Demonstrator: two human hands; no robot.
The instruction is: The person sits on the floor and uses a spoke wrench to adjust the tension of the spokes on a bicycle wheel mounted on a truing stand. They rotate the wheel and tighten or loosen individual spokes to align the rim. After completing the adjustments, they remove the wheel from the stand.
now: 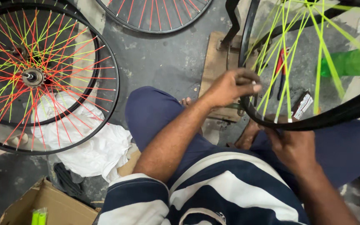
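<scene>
Head view looks down on a person seated on the floor (163, 54), working at a bicycle wheel (313, 118) with green spokes (328, 62) at the right. Left hand (230, 87) is pinched closed on the black rim where a spoke meets it, fingertips holding something small I cannot identify. Right hand (292, 146) is clamped on the near edge of the same rim from below, steadying it. Good work here means holding the rim still with the lower hand and turning only at the spoke end, in small even amounts. Finished wheels (42, 79) with red and green spokes lie at the left, over a white cloth (96, 150).
</scene>
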